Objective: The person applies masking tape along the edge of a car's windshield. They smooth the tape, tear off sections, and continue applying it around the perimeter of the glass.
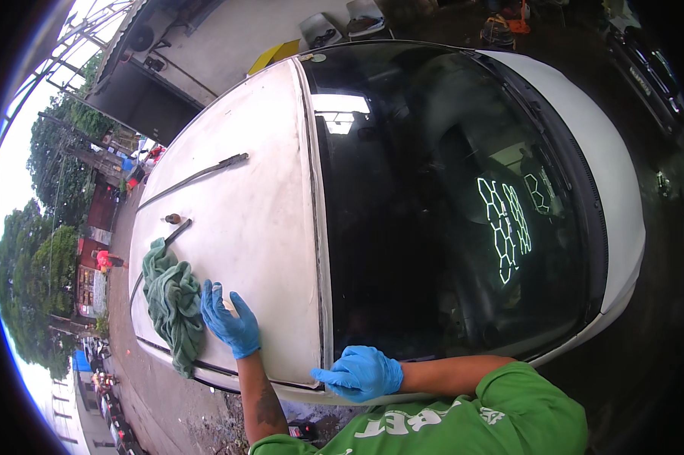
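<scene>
My left hand (232, 324), in a blue glove, is over the white car roof (273, 227) near its left side. Its fingers are stretched out and the thumb stands apart; a small pale patch shows between them, too unclear to name. Beside its fingertips lies a crumpled green towel (173, 303), hanging over the roof's near edge. My right hand (361, 373), also gloved in blue, is at the near corner where roof and windshield (433, 227) meet. Its fingers are curled with the index finger reaching left; whatever the palm holds, if anything, is hidden.
A small brown bottle (173, 218) lies on the roof by the towel. Wiper arms (198, 180) rest there too, one partly under the towel. Behind the car are a yellow umbrella (275, 55) and chairs (319, 32). A dark vehicle (645, 76) stands at far right.
</scene>
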`<move>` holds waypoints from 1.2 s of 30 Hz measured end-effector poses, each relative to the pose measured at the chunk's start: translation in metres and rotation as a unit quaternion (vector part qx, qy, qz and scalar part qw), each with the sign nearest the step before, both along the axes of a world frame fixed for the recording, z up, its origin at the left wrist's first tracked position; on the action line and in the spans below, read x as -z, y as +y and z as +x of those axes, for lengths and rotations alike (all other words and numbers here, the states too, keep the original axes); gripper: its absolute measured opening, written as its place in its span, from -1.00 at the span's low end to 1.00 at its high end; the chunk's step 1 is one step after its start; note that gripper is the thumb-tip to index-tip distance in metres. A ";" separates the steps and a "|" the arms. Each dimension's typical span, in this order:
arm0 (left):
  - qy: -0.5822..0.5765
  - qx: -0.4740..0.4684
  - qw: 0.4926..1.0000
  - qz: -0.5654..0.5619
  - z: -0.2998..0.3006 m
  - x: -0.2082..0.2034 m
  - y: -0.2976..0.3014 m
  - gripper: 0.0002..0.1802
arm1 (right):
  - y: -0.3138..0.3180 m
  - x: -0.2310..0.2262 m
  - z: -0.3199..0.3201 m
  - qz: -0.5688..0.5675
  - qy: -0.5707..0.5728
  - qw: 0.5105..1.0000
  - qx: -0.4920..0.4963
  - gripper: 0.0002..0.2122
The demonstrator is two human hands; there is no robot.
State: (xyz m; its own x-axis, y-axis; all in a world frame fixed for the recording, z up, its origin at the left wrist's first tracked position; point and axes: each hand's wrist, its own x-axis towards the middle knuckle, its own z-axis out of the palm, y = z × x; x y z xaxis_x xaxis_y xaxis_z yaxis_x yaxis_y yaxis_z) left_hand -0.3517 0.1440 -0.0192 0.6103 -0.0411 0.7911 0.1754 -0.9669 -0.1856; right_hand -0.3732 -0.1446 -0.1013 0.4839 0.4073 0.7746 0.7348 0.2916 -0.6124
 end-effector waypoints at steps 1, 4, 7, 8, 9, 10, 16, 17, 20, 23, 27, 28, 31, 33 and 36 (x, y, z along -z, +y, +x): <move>0.006 -0.003 1.000 -0.009 -0.001 0.002 0.000 -0.58 | 0.003 -0.005 0.000 0.001 0.028 0.999 -0.022 -0.59; 0.024 -0.014 0.999 -0.030 -0.006 0.002 0.000 -0.60 | 0.018 -0.037 0.006 -0.003 0.112 0.988 -0.104 -0.63; 0.041 -0.015 0.998 -0.045 -0.003 0.001 0.000 -0.61 | 0.036 -0.062 0.004 0.028 0.177 0.969 -0.170 -0.67; 0.045 -0.012 0.998 -0.044 -0.002 0.002 0.001 -0.62 | 0.038 -0.061 0.002 0.057 0.181 0.965 -0.179 -0.67; 0.047 -0.010 0.998 -0.042 -0.002 0.002 0.002 -0.62 | 0.040 -0.059 -0.002 0.086 0.184 0.961 -0.188 -0.68; 0.054 -0.018 0.998 -0.034 -0.002 0.002 0.001 -0.61 | 0.045 -0.043 -0.008 0.070 0.150 0.968 -0.189 -0.67; 0.073 -0.029 0.996 -0.038 -0.003 0.001 0.003 -0.60 | 0.054 -0.031 -0.018 0.055 0.306 0.879 -0.363 -0.69; 0.074 -0.026 0.996 -0.037 -0.001 0.001 0.003 -0.60 | 0.058 -0.030 -0.018 0.067 0.365 0.850 -0.373 -0.72; 0.088 -0.033 0.994 -0.047 -0.003 0.002 0.006 -0.61 | 0.064 -0.028 -0.008 0.063 0.541 0.692 -0.475 -0.72; 0.085 -0.037 0.993 -0.068 -0.001 0.004 0.002 -0.67 | 0.044 -0.041 0.027 -0.007 0.647 0.563 -0.514 -0.74; 0.092 -0.056 0.993 -0.057 -0.001 -0.002 -0.007 -0.66 | 0.048 -0.036 0.025 0.011 0.662 0.534 -0.526 -0.71; 0.094 -0.063 0.992 -0.056 -0.008 -0.001 -0.004 -0.65 | 0.049 -0.035 0.023 0.007 0.663 0.537 -0.522 -0.71; 0.091 -0.095 0.991 -0.032 -0.020 -0.002 -0.001 -0.65 | 0.053 -0.033 0.016 0.003 0.668 0.549 -0.502 -0.71; 0.088 -0.108 0.989 -0.046 -0.011 -0.002 -0.005 -0.68 | 0.049 -0.035 0.024 0.018 0.677 0.561 -0.477 -0.72; 0.075 -0.073 0.994 -0.039 0.021 -0.001 -0.003 -0.68 | 0.046 -0.037 0.047 0.065 0.684 0.579 -0.439 -0.71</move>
State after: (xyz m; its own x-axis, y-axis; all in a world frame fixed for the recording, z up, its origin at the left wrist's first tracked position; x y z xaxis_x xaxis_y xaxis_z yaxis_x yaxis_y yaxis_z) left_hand -0.3303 0.1408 -0.0183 0.7164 0.1141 0.6883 0.2912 -0.9454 -0.1463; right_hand -0.3265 -0.0988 -0.0648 0.3308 0.9430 -0.0371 -0.8783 0.2932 -0.3777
